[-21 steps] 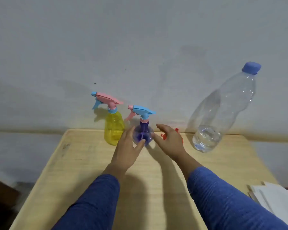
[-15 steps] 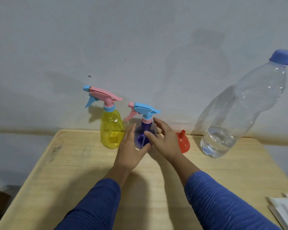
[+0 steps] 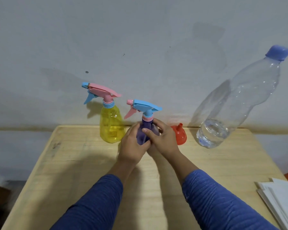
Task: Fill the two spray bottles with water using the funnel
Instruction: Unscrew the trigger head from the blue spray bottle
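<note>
Both hands wrap the purple spray bottle (image 3: 147,133) standing on the wooden bench (image 3: 76,163): the left hand (image 3: 133,145) has its grip curled round the body from the left, the right hand (image 3: 163,140) clamped on it from the right. Just left stands the yellow spray bottle (image 3: 111,125); the red funnel (image 3: 179,135) lies upside down to the right, near the water bottle (image 3: 231,105).

Two forearms in view, both in long sleeves of blue fabric, mid to dark tone. Left sleeve (image 3: 93,205) and right sleeve (image 3: 223,203) show fine horizontal ribbing, bunched into small creases along their length. Cuffs end short of the wrists, plain edge, no buttons or markings seen. Left hand (image 3: 131,146) and right hand (image 3: 163,140) bare: no gloves, rings or watch seen
</note>
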